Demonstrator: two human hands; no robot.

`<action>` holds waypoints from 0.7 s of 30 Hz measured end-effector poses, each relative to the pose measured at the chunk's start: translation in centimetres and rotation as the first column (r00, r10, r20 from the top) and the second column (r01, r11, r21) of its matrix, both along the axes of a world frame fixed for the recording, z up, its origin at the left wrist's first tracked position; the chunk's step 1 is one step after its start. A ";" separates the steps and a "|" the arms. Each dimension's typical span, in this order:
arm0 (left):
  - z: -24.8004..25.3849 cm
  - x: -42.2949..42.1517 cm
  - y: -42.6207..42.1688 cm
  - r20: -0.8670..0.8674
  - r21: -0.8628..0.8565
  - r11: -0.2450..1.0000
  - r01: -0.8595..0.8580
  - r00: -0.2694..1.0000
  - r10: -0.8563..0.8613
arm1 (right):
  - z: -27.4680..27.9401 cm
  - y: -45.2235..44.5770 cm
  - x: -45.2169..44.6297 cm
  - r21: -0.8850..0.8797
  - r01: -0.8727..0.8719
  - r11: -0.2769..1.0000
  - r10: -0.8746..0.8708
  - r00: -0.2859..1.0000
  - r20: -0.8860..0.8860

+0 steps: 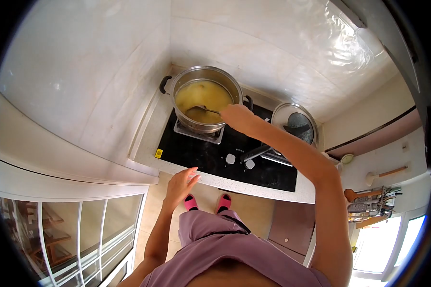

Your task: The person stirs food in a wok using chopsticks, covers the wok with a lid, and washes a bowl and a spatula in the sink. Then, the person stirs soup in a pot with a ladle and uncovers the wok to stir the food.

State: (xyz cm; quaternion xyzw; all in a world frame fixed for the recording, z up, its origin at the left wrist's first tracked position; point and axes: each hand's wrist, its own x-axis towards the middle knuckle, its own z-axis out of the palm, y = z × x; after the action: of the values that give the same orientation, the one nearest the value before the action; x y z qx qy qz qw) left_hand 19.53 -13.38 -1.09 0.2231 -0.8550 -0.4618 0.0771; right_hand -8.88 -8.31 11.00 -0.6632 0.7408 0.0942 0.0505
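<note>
A large steel pot [179, 110] with black side handles stands on the left burner, holding yellowish liquid [201, 93]. My right hand [238, 118] is closed around the handle of a ladle [196, 113] at the pot's right rim. The ladle's bowl dips at the liquid's surface, near the front of the pot. My left hand [181, 184] hangs in front of the counter edge, fingers apart and holding nothing.
A pan with a glass lid [282, 115] sits on the right burner, its black handle [256, 152] pointing forward-left. Two knobs [231, 159] are on the black cooktop [273, 178]. A utensil rack [371, 201] hangs at right; a glazed door [91, 229] stands at left.
</note>
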 end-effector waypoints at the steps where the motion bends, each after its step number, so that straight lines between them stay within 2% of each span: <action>1: 0.0 0.2 0.0 0.001 -0.007 1.000 -0.006 1.000 0.006 | -1.2 -0.4 -0.1 -0.075 0.023 0.997 -0.025 0.999 -0.026; 2: 0.0 0.3 -0.1 0.001 -0.008 1.000 -0.009 1.000 0.009 | -2.4 -0.8 -0.3 -0.151 0.044 0.988 -0.052 0.997 -0.050; 6: -0.2 0.8 -0.1 0.035 0.004 1.000 -0.002 0.999 0.002 | -4.4 -2.7 -0.5 -0.232 0.046 0.972 -0.079 0.988 -0.134; 8: -0.2 1.0 -0.1 0.039 0.004 1.000 0.005 0.999 -0.005 | -5.2 -3.6 -0.7 -0.288 0.172 0.942 -0.235 0.951 -0.200; 9: -0.3 1.1 0.0 0.039 0.000 1.000 0.011 0.999 -0.011 | -4.7 -3.7 -0.9 -0.291 0.177 0.940 -0.240 0.951 -0.198; 11: -0.3 1.3 0.2 0.041 -0.004 1.000 0.022 0.999 -0.022 | -3.7 -3.5 -1.5 -0.099 0.222 0.970 -0.236 0.960 -0.153; 15: -0.5 1.3 0.8 0.085 -0.039 0.996 0.078 0.994 -0.074 | -1.6 -0.8 -1.3 -0.073 0.308 0.949 -0.313 0.946 -0.086; 18: -0.8 1.3 1.5 0.113 -0.025 0.992 0.124 0.986 -0.120 | -1.6 1.6 -1.3 -0.118 0.257 0.959 -0.260 0.965 -0.016; 20: -0.7 0.9 2.1 0.128 -0.017 0.988 0.151 0.981 -0.147 | -1.1 3.2 -0.1 -0.148 0.290 0.946 -0.268 0.952 0.148; 21: -0.6 0.7 2.3 0.145 -0.023 0.983 0.184 0.973 -0.179 | -1.4 3.8 0.3 -0.151 0.299 0.942 -0.278 0.949 0.149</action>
State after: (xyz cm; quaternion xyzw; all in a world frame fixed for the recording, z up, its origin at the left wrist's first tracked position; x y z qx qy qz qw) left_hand 20.26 -11.03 -1.72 0.1752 -0.8833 -0.4343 -0.0228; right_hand -8.57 -4.56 9.58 -0.5538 0.8307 -0.0201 0.0527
